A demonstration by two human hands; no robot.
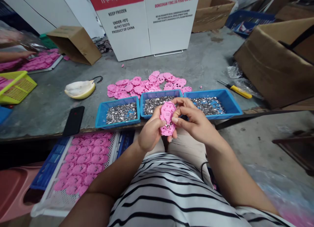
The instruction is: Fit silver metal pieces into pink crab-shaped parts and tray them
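Note:
My left hand (152,131) is closed around a pink plastic casing (167,114), its thumb pressing on the near left edge. Small shiny metal parts sit in the casing's lower half. Thumb and fingertips of my right hand (190,117) pinch together over the casing's right side; whatever lies between them is too small or hidden. Just beyond are three blue trays of small metal pieces: a left tray (98,117), a middle tray (141,99) and a right tray (232,101). Behind these lies a loose heap of pink plastic casings (139,86).
A black phone (73,121), a half fruit rind (82,89) and a yellow-handled screwdriver (240,91) lie on the table. Cardboard boxes and a white carton (169,34) stand behind. Below left, a white crate (52,201) holds rows of pink casings. Another person's hand (26,54) shows far left.

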